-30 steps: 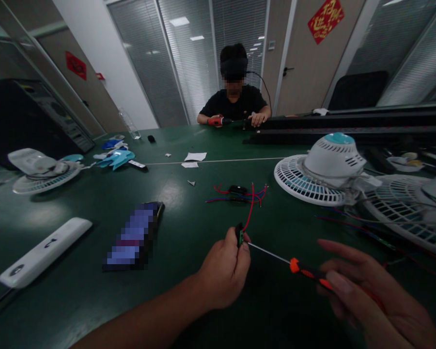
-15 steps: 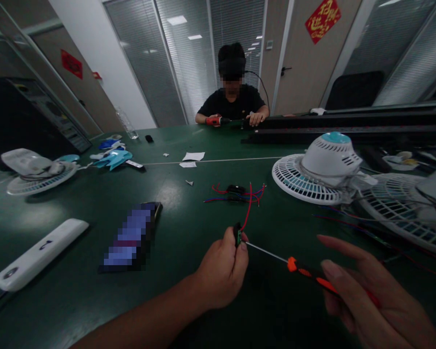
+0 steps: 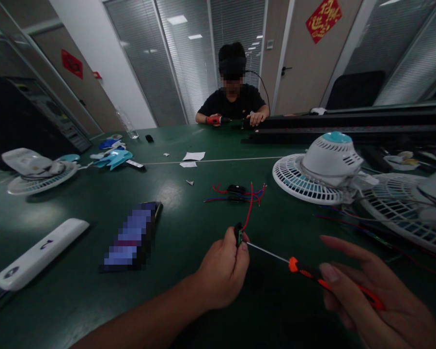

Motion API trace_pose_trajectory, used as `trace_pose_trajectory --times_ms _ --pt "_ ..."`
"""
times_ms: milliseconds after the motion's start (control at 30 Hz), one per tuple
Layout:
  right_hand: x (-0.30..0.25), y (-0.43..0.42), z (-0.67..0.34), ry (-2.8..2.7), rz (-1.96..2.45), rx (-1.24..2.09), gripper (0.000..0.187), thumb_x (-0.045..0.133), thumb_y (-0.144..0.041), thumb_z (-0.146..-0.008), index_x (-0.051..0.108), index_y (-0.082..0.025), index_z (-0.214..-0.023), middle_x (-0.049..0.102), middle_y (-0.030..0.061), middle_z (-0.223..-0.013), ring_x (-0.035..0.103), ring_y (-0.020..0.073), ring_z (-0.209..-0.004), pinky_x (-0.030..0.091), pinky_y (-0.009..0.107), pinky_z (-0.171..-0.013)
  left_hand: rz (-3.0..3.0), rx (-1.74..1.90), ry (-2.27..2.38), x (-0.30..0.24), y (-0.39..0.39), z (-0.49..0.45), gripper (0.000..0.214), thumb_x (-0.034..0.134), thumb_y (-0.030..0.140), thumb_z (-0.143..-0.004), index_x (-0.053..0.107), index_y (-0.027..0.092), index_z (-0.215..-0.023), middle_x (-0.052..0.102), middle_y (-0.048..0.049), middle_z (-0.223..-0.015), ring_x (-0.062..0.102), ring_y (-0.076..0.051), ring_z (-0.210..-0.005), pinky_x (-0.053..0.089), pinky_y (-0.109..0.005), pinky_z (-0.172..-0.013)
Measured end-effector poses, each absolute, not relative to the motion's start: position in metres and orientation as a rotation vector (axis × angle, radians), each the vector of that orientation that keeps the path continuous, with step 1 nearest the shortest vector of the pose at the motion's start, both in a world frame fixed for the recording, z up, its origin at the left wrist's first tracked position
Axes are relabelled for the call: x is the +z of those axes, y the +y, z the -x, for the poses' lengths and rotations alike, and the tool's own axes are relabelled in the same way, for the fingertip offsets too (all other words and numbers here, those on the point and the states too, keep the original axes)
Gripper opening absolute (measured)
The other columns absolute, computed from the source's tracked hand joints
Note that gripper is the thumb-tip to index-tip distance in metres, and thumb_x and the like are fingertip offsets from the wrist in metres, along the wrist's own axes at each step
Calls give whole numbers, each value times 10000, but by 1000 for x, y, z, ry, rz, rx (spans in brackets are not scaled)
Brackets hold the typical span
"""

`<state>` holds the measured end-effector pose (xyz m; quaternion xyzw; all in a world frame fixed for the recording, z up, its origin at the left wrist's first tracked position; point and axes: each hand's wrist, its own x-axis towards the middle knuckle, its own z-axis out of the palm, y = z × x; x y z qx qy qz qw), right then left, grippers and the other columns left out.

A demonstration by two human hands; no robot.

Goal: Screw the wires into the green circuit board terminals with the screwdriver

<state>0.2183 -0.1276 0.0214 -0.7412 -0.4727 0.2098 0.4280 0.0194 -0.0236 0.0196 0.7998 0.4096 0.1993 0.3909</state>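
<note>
Between thumb and fingers, my left hand [image 3: 223, 269] pinches a small black and green terminal piece [image 3: 239, 234], much of it hidden by the fingers. A red wire [image 3: 250, 206] rises from it. My right hand [image 3: 370, 286] grips the orange and black handle of a screwdriver [image 3: 305, 273], index finger stretched out. The screwdriver's thin shaft points left, its tip at the terminal piece. Beyond my left hand lie two black inline modules [image 3: 237, 189] with red and blue wires.
A phone [image 3: 132, 237] and a white power strip [image 3: 39, 254] lie left. Fan parts [image 3: 327, 165] stand right, another fan part [image 3: 39, 169] far left. Paper scraps [image 3: 194, 156] lie mid-table. Across the table, a person [image 3: 234, 99] holds a red and black tool.
The screwdriver handle has turned slightly in my right hand, whose fingers shifted a little. My left hand still holds the terminal piece in nearly the same place.
</note>
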Motion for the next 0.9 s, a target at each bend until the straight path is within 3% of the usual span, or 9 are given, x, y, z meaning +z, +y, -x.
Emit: trace_pose_trajectory --times_ms 467,900 --pt "20 -128 -219 -1091 1848 527 575 590 -623 -768 549 -261 -1213 729 10 -727 667 180 -496 521 258 -426 -2044 516 1041 17 -23 -19 175 306 256 -970 455 169 -996 505 17 -675 501 -147 -582 353 -284 -568" --pt "13 -129 -223 -1121 1854 506 560 588 -607 -779 544 -279 -1230 723 -3 -728 684 187 -530 535 261 -454 -2037 499 1035 18 -23 -18 172 313 251 -969 459 167 -1003 507 18 -683 503 -146 -591 364 -283 -576"
